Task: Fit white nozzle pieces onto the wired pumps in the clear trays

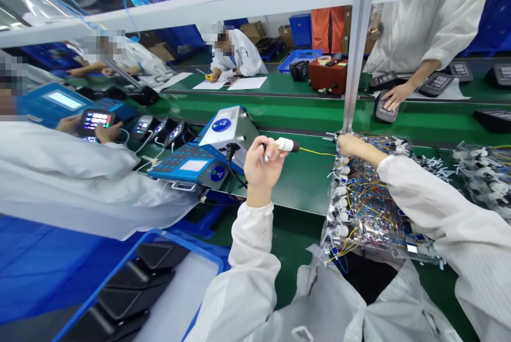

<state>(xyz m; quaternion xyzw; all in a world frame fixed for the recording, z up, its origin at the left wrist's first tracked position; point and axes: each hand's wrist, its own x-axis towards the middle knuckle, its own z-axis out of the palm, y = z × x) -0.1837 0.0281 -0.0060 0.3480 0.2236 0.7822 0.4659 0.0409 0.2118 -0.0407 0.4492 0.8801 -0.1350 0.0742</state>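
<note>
My left hand [261, 166] is raised over the green bench, fingers closed round a small white cylindrical connector with a black tip [286, 145]. A thin yellow cable [317, 152] runs from that connector to the right. My right hand [350, 145] reaches to the far edge of a tray [375, 209] heaped with several white connectors and yellow and blue cables. Its fingers are bent down into the pile where the yellow cable ends; what they grip is hidden.
A blue and white test instrument [211, 150] stands left of my left hand. A co-worker's sleeve [80, 182] fills the left, their hands on a lit handset [93, 121]. A metal post [357, 49] rises behind the tray. A blue crate of black devices [131, 288] sits below.
</note>
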